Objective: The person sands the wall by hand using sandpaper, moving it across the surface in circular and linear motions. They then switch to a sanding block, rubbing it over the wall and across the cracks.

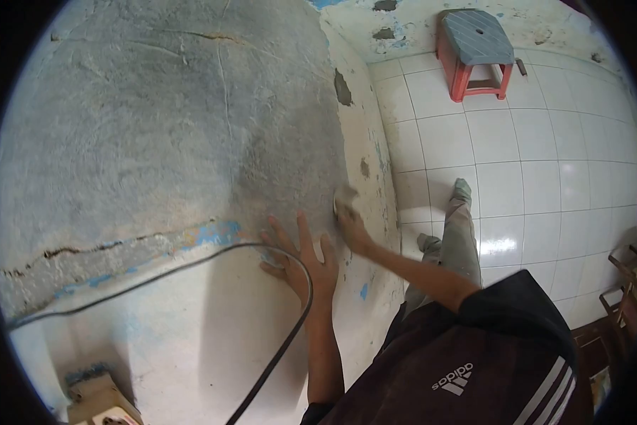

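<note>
Touching rough plaster, left hand splayed

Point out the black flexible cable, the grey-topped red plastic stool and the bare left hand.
Black flexible cable [270, 366]: head view, lower stretch.
Grey-topped red plastic stool [485, 47]: head view, seat.
Bare left hand [321, 276]: head view, back.

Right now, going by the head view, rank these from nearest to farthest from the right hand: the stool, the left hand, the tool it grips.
From the right hand:
1. Tool: gripped in it, blurred.
2. Left hand: spread against the wall, on its left.
3. Stool: off on the tiled floor, upper right of the view.
</note>
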Demonstrator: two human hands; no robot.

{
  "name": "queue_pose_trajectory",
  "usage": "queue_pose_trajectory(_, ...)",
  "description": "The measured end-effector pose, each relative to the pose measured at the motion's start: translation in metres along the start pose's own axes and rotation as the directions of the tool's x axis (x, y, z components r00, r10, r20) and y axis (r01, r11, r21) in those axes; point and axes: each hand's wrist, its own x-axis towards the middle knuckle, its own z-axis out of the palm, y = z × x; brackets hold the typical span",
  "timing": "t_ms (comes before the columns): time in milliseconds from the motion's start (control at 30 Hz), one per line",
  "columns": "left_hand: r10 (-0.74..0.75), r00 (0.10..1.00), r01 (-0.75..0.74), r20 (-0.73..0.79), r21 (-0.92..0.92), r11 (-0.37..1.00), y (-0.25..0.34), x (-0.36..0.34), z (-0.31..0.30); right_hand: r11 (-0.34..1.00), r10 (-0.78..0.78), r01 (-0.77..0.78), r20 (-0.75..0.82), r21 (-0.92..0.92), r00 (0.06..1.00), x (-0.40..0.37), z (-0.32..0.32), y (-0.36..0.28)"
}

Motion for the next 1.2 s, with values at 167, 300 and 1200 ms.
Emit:
queue_pose_trajectory(167,-0.076,0.996,0.081,0.039,-0.133,0.988,0.012,0.010,0.024,0.993,-0.010,-0.010,0.170,0.116,0.985,-0.057,0.000,-0.018)
queue_pose_trajectory(300,-0.184,0.976,0.191,0.113,-0.059,0.980,0.033,0.027,0.020,0.982,-0.096,0.113,0.115,-0.149,0.989,0.021,-0.023,-0.007)
queue_pose_trajectory(1200,-0.254,0.965,0.239,-0.063,-0.188,0.953,0.056,0.089,0.063,0.820,0.010,-0.140,0.231,0.555,0.973,0.027,-0.055,-0.063)
